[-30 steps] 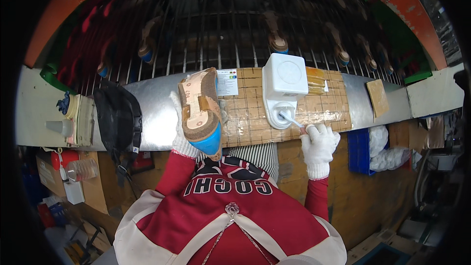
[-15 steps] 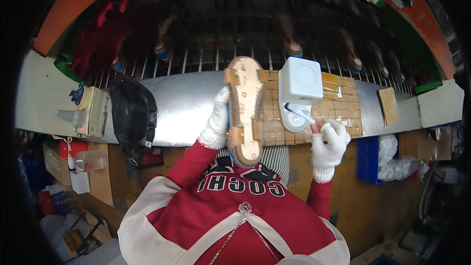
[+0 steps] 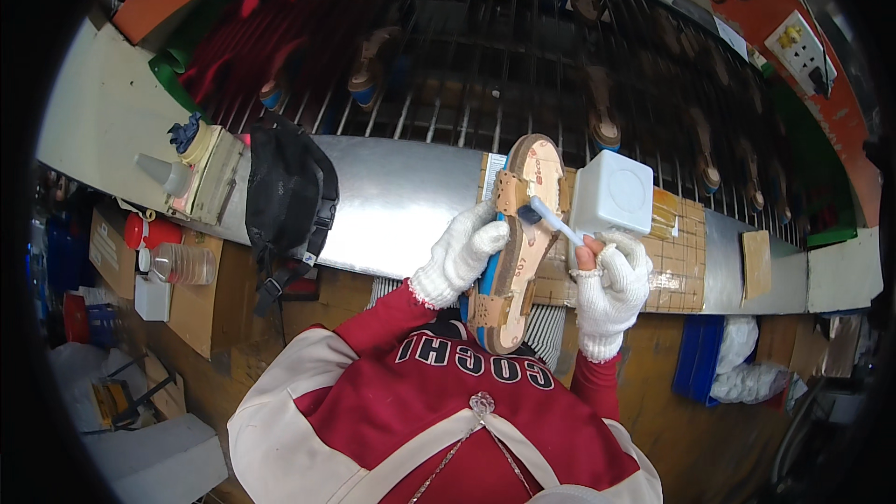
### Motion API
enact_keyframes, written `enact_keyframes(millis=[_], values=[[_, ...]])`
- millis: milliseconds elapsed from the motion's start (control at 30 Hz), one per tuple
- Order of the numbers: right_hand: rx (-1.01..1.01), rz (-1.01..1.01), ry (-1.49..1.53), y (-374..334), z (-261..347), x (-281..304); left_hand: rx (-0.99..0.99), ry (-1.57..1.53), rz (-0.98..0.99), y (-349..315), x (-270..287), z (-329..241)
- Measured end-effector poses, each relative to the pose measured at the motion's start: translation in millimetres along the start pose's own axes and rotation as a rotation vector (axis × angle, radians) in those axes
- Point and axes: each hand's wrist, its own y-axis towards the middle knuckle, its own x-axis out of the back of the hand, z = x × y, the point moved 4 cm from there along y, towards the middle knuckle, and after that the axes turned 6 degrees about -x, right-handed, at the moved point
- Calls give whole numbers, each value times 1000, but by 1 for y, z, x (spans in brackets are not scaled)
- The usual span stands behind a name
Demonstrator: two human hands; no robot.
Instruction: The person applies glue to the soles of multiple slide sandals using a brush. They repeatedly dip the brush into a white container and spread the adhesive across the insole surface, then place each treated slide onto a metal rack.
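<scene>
Upside-down shoe [image 3: 532, 257] is up over the near edge of the metal tabletop [image 3: 383, 215], L of the white container [image 3: 621, 182]. My hands are apart: L hand [image 3: 467, 247] clamped on the shoe's L side, R hand [image 3: 613, 291] pinching the brush [image 3: 557, 221] w/ bare fingertips. Dark bristles [image 3: 529, 215] are at the upper sole [image 3: 546, 177] by a strap [image 3: 510, 191]; touching or just above, can't tell.

Risks, my guess: if bristles are wet (can't see), they could smear onto the strap b/c it's right there; shoe could twist if my knit glove [image 3: 446, 273] slips on the smooth blue side [image 3: 489, 275]; R knuckles could bump the container, it's v. near.

Materials: gloves white, soft, ribbed cuffs. Sole pale, flat, board-like, long w/ rounded ends, red marks; rim [image 3: 508, 266] brown, grainy, cork-ish. Straps tan, punched w/ small holes, folded over the edge. Blue side prob. plastic. Container boxy, rounded corners, round ring on top. Cardboard [image 3: 686, 271] by it taped, shiny.
</scene>
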Motion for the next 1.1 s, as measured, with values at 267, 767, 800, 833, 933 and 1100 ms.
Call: enact_keyframes(millis=[267,767,800,833,933,1100], values=[[95,-66,-24,24,10,-9,-45,185,0,1,5,-17],[90,76,156,38,-5,-2,100,-163,58,18,14,-7],[41,72,154,38,-7,-2,106,-232,61,21,13,-5],[61,58,136,36,-5,-2,124,-296,63,22,11,-4],[93,67,95,29,0,1,153,-376,-7,24,10,-4],[68,63,116,30,9,-2,149,-257,-19,18,8,-11]])
